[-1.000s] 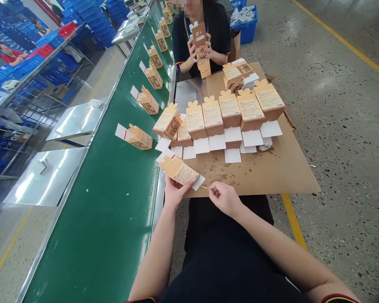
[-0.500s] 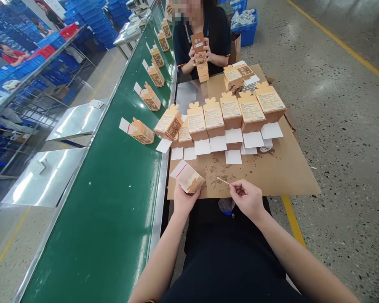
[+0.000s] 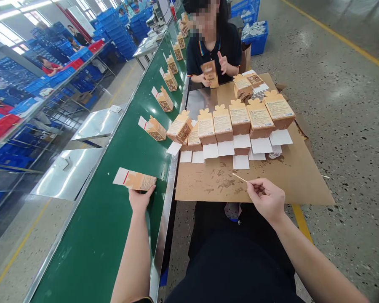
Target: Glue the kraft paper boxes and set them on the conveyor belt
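My left hand [image 3: 141, 198] grips a small brown-and-tan carton [image 3: 141, 181] over the green conveyor belt [image 3: 91, 229]. The carton's white flap with a red strip points left; whether its base touches the belt I cannot tell. My right hand [image 3: 267, 197] pinches a cotton swab [image 3: 240, 177] above the cardboard sheet [image 3: 202, 185], its tip pointing up and left. Dark wet smears mark the sheet beneath the swab. Beyond it, several cartons [image 3: 222, 124] lie stacked in a row, their white flaps hanging towards me.
A line of upright cartons [image 3: 162, 99] runs along the belt's far part. Across the table a co-worker [image 3: 230, 46] holds another carton [image 3: 210, 74]. Flattened cartons [image 3: 244, 86] are piled at the table's far right. Metal side tables [image 3: 59, 172] stand left of the belt.
My left hand has carried the carton leftwards from the cardboard to over the belt. The swab stays pinched in my right hand. The co-worker has lowered a carton and freed one hand.
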